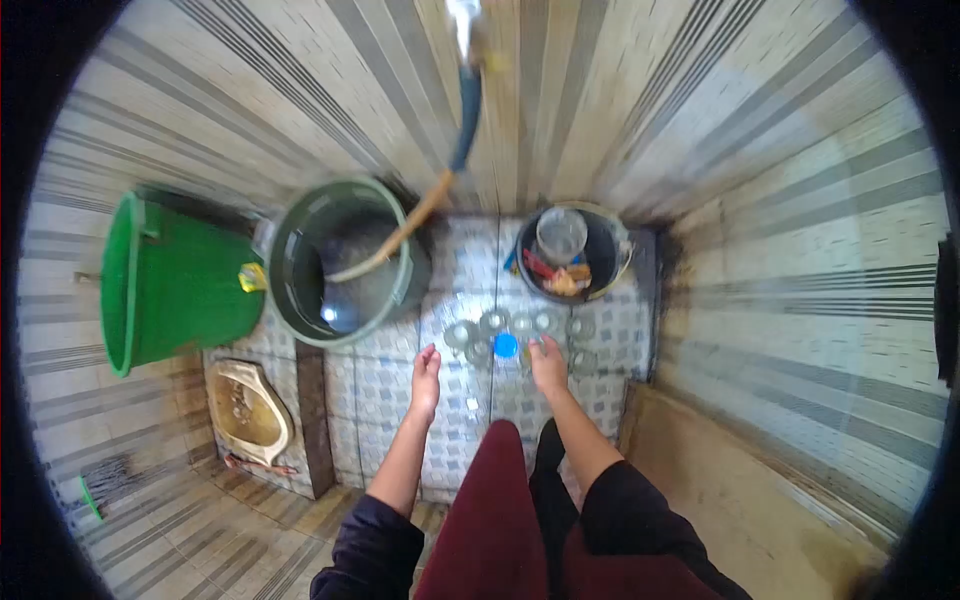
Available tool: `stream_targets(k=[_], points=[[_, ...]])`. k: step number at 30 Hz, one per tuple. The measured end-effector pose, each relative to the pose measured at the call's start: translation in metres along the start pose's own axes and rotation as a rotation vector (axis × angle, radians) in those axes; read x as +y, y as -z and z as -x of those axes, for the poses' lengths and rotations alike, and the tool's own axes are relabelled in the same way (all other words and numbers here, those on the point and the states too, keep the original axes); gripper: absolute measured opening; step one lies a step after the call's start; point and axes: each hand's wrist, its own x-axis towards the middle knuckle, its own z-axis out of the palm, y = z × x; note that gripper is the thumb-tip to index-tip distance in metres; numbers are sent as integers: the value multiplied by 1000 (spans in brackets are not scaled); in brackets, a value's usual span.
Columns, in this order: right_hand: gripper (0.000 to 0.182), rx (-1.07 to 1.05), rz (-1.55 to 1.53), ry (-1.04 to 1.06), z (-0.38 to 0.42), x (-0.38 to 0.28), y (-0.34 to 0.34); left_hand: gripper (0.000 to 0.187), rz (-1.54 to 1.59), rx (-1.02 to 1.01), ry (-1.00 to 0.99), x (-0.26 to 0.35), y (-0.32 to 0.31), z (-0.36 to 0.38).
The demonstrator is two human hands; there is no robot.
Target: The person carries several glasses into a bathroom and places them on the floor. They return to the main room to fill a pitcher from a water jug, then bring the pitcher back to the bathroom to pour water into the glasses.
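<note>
At the frame's centre, the right hand point(548, 362) rests open-fingered on the clear glass jars point(492, 323) on the floor, while the left hand point(426, 378) hovers empty just left of them.

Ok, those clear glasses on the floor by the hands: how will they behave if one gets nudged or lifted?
The glasses look like thin clear glass, so probably fragile on the tiled floor. They stand close together, so nudging one likely knocks its neighbours. The right hand is nearest them; if they are wet, they may be slippery.
</note>
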Motion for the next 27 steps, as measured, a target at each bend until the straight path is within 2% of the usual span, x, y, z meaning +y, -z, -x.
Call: stream_targets(k=[2, 6, 8, 10, 13, 17, 20, 23, 25, 27], points=[[45, -7, -117, 122, 11, -55, 37, 43, 184, -105, 127, 97, 21, 49], [39, -92, -338, 406, 63, -175, 111, 43, 409, -234, -122, 222, 81, 124], [35, -168, -412, 573, 96, -224, 139, 43, 482, -223, -211, 266, 115, 161], [34, -223, -450, 638, 140, -264, 159, 45, 612, -191, -310, 296, 152, 198], [31, -396, -448, 671, 197, -311, 172, 46, 841, -182, -393, 309, 205, 248], [29, -739, -489, 590, 288, -353, 176, 45, 853, -92, -464, 304, 256, 325], [28, -956, -415, 639, 333, -364, 161, 42, 892, -77, -488, 290, 286, 377], [29, -1164, -243, 676, 355, -369, 145, 39, 951, 90, -479, 254, 310, 408], [30, -1275, -140, 704, 367, -370, 131, 37, 1044, 280, -494, 228, 320, 432], [28, -1368, -62, 781, 378, -368, 123, 35, 1051, 424, -352, 205, 318, 457]])
